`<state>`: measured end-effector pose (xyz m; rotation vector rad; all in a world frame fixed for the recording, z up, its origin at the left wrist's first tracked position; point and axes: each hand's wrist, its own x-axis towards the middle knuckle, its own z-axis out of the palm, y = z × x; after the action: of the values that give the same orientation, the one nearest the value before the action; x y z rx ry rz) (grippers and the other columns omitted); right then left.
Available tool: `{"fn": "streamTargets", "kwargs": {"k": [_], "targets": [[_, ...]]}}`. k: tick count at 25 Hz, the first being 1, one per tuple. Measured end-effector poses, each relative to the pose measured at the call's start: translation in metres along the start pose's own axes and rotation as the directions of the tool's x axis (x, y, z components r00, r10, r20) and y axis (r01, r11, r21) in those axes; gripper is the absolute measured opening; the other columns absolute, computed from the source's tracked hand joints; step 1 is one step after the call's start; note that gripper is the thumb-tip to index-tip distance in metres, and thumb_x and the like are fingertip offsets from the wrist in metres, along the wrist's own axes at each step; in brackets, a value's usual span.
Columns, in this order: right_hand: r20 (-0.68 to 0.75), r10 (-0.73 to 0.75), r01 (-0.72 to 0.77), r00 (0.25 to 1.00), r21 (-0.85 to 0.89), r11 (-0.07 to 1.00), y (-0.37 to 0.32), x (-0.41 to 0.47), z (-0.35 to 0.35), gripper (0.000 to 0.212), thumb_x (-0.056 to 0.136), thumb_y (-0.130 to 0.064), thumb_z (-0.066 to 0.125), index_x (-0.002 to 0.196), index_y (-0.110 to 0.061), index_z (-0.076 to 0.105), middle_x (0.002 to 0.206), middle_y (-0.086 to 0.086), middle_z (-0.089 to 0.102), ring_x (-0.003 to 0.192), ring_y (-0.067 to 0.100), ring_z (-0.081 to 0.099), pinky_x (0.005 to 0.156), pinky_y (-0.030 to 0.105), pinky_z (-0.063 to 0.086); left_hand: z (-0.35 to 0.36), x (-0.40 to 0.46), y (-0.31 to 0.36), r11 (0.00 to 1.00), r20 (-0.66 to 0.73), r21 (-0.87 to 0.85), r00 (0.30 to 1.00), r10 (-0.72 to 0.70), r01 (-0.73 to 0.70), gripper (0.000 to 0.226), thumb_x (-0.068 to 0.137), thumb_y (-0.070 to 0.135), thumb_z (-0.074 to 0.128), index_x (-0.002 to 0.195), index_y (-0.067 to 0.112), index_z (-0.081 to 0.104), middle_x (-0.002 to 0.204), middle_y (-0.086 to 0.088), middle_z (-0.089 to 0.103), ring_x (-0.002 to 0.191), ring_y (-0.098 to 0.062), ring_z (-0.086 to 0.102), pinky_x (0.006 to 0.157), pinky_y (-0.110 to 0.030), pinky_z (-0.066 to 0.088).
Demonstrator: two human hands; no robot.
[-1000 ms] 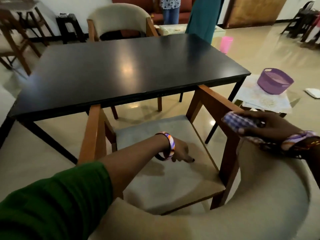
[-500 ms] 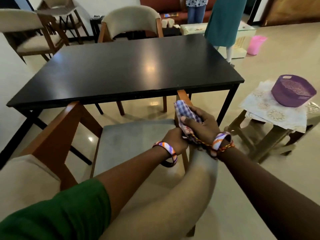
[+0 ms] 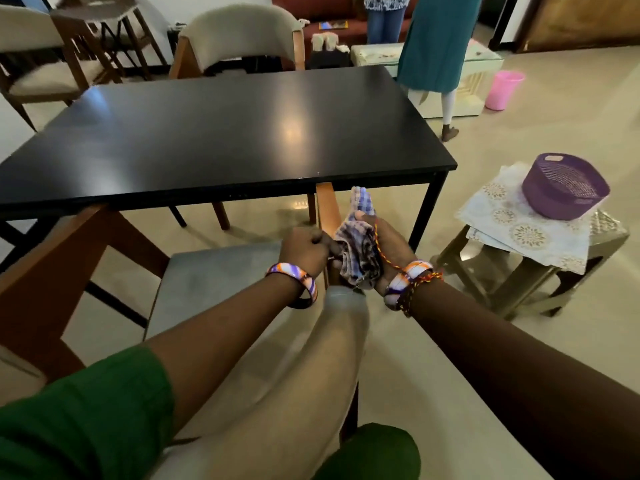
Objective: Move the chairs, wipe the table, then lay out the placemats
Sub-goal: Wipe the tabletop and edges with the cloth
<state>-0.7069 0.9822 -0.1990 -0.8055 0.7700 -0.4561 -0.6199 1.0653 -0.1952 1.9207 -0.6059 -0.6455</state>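
Observation:
A wooden chair (image 3: pixel 214 271) with a grey seat and beige curved back stands in front of me, its seat partly under the black table (image 3: pixel 221 133). My left hand (image 3: pixel 304 249) grips the chair's right armrest. My right hand (image 3: pixel 384 247) holds a checked blue-and-white cloth (image 3: pixel 360 247) bunched against that same armrest. Pale patterned placemats (image 3: pixel 512 230) lie stacked on a low stool (image 3: pixel 519 282) to the right, under a purple basket (image 3: pixel 564 185).
A second beige chair (image 3: pixel 239 36) stands at the table's far side, and more chairs (image 3: pixel 41 67) at the far left. Two people (image 3: pixel 436 43) stand beyond the table beside a low cabinet and a pink bucket (image 3: pixel 502 90). Open floor lies to the right.
My right hand with the cloth came from the chair's back to its right armrest, and my left hand left the seat to grip there too. The chair has swung relative to the table.

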Motion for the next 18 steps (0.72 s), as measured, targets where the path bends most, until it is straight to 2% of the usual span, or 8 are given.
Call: {"fn": "streamTargets", "kwargs": {"k": [3, 5, 7, 9, 12, 14, 16, 18], "targets": [[-0.021, 0.054, -0.054, 0.998, 0.03, 0.998, -0.023, 0.028, -0.046, 0.035, 0.083, -0.03, 0.063, 0.111, -0.01, 0.061, 0.088, 0.014, 0.061, 0.068, 0.026, 0.059, 0.057, 0.032, 0.052, 0.03, 0.014, 0.026, 0.998, 0.024, -0.059, 0.999, 0.036, -0.035, 0.031, 0.086, -0.012, 0.041, 0.075, 0.006, 0.064, 0.069, 0.0, 0.063, 0.061, -0.011, 0.055, 0.057, -0.024, 0.042], [-0.068, 0.095, -0.094, 0.993, 0.03, 0.995, -0.042, 0.05, -0.087, 0.027, 0.086, -0.029, 0.06, 0.107, -0.013, 0.063, 0.086, 0.012, 0.061, 0.069, 0.024, 0.059, 0.059, 0.031, 0.052, 0.049, 0.028, 0.044, 0.994, 0.105, 0.042, 0.989, 0.1, -0.105, 0.026, 0.09, -0.008, 0.042, 0.087, 0.006, 0.065, 0.079, 0.0, 0.062, 0.067, -0.006, 0.056, 0.065, -0.025, 0.045], [-0.114, 0.13, -0.134, 0.985, -0.027, 0.991, -0.065, 0.073, -0.125, 0.018, 0.084, -0.028, 0.061, 0.096, -0.016, 0.066, 0.086, 0.011, 0.061, 0.068, 0.024, 0.059, 0.059, 0.03, 0.051, 0.077, 0.051, 0.066, 0.984, 0.172, 0.118, 0.979, 0.112, -0.133, 0.027, 0.092, -0.004, 0.044, 0.081, 0.011, 0.063, 0.082, 0.0, 0.063, 0.071, -0.005, 0.057, 0.075, -0.029, 0.049], [-0.175, 0.153, -0.173, 0.973, -0.105, 0.979, -0.085, 0.089, -0.16, 0.022, 0.075, -0.031, 0.066, 0.092, -0.018, 0.067, 0.084, 0.011, 0.063, 0.067, 0.026, 0.06, 0.059, 0.032, 0.051, 0.115, 0.073, 0.089, 0.974, 0.22, 0.162, 0.968, 0.123, -0.161, 0.025, 0.093, 0.0, 0.044, 0.08, 0.011, 0.061, 0.083, 0.0, 0.064, 0.071, -0.005, 0.058, 0.068, -0.026, 0.049], [-0.237, 0.095, -0.167, 0.967, -0.306, 0.937, -0.136, 0.113, -0.224, 0.02, 0.071, -0.035, 0.067, 0.084, -0.02, 0.066, 0.076, 0.01, 0.063, 0.067, 0.025, 0.057, 0.06, 0.028, 0.052, 0.205, 0.111, 0.13, 0.943, 0.38, 0.226, 0.913, 0.146, -0.245, 0.018, 0.094, 0.004, 0.046, 0.099, 0.001, 0.064, 0.097, -0.008, 0.067, 0.07, -0.006, 0.059, 0.055, -0.013, 0.044], [-0.272, 0.013, -0.127, 0.962, -0.406, 0.905, -0.171, 0.121, -0.265, 0.012, 0.083, -0.024, 0.061, 0.091, -0.015, 0.064, 0.07, 0.006, 0.059, 0.065, 0.023, 0.054, 0.049, 0.017, 0.048, 0.263, 0.13, 0.152, 0.932, 0.486, 0.256, 0.867, 0.106, -0.257, 0.022, 0.093, 0.003, 0.046, 0.106, -0.002, 0.064, 0.105, -0.016, 0.068, 0.075, -0.017, 0.063, 0.058, -0.019, 0.047], [-0.339, -0.052, -0.095, 0.939, -0.404, 0.91, -0.198, 0.129, -0.308, 0.019, 0.083, -0.019, 0.063, 0.102, -0.014, 0.062, 0.07, 0.008, 0.061, 0.057, 0.023, 0.057, 0.048, 0.022, 0.048, 0.313, 0.147, 0.164, 0.935, 0.548, 0.273, 0.835, 0.042, -0.226, 0.024, 0.093, 0.003, 0.046, 0.109, -0.002, 0.063, 0.111, -0.02, 0.068, 0.085, -0.026, 0.064, 0.064, -0.028, 0.049], [-0.387, -0.111, -0.078, 0.915, -0.44, 0.895, -0.217, 0.145, -0.352, 0.037, 0.073, -0.027, 0.071, 0.107, -0.017, 0.058, 0.075, 0.012, 0.064, 0.06, 0.025, 0.06, 0.055, 0.029, 0.049, 0.353, 0.162, 0.172, 0.95, 0.594, 0.261, 0.804, -0.018, -0.171, 0.025, 0.094, 0.004, 0.046, 0.112, -0.002, 0.062, 0.116, -0.018, 0.066, 0.087, -0.023, 0.061, 0.062, -0.025, 0.047]]}}
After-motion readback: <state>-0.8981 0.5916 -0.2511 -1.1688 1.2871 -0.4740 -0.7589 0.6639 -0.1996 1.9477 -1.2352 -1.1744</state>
